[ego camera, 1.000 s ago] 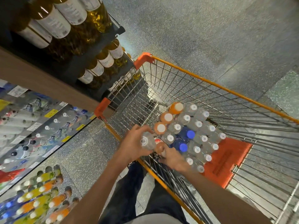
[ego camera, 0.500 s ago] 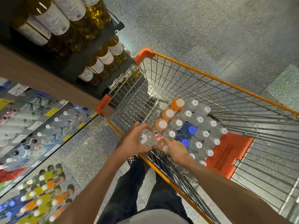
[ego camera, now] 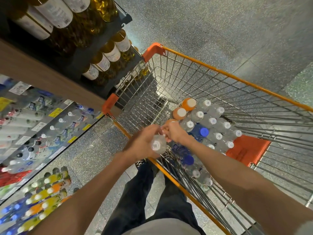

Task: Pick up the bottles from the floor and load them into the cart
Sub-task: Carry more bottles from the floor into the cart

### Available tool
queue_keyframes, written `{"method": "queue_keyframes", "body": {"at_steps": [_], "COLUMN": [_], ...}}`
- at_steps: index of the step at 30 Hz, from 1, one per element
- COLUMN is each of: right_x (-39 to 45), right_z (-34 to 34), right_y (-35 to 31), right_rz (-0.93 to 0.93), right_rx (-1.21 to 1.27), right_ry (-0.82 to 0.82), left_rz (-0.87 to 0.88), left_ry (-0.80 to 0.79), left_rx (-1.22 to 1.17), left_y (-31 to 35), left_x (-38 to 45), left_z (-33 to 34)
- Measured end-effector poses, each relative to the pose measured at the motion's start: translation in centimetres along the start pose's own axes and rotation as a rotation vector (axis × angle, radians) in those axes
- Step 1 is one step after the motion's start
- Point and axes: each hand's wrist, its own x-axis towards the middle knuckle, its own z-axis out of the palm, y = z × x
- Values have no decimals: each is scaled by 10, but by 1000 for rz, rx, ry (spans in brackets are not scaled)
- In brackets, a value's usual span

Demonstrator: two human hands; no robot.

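Observation:
An orange-rimmed wire cart [ego camera: 220, 70] stands in front of me. Several bottles stand upright in its near right part: clear ones with white caps [ego camera: 212, 121], blue ones [ego camera: 200, 131] and orange ones [ego camera: 182, 113]. My left hand [ego camera: 142, 143] grips a clear bottle with a white cap [ego camera: 158, 146] just over the cart's near rim. Close beside it, my right hand [ego camera: 176, 133] curls its fingers round the top of an orange bottle [ego camera: 169, 122] at the near end of the orange row.
Shelves on the left hold water bottles [ego camera: 33, 126], with yellow, orange and blue drinks [ego camera: 42, 197] lower down. Large oil bottles [ego camera: 108, 55] fill the dark shelf by the cart's far left corner. An orange seat flap [ego camera: 245, 150] lies in the cart. Speckled floor [ego camera: 203, 22] lies beyond.
My right hand has moved away from me, further into the cart along the orange row, still on the orange bottle. My left hand has kept the clear bottle over the near rim.

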Motion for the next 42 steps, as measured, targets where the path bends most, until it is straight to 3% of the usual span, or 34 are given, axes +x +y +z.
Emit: {"method": "queue_keyframes", "body": {"at_steps": [6,11,23,26,29,31,36,42], "right_x": [7,5,12,2,-9,-21,-68,-86], "right_z": [-15,-25,-30,-30,-28,-21,-3,23], "right_y": [5,10,7,-1,-5,0,18,24], "right_rz": [33,17,62,37,3,29,-33,-28], "right_rx": [-50,-162,-16,2,-102,-99,-201,-188], "right_ry": [-141,-188,-238,-255,-236,-214,-202,-81], "left_rz": [203,266,82,-17,-240,-265,-252,-250], "left_ry": [-53,-103,-299,-190,37,121,-121,-88], "left_rx": [113,127,510,553,482,406,264,169], "left_y": [16,23,8,-5,-13,-31,-60,-54], "left_x": [4,6,54,63,71,79,97,105], "left_z": [17,26,74,81,70,58,46,59]}}
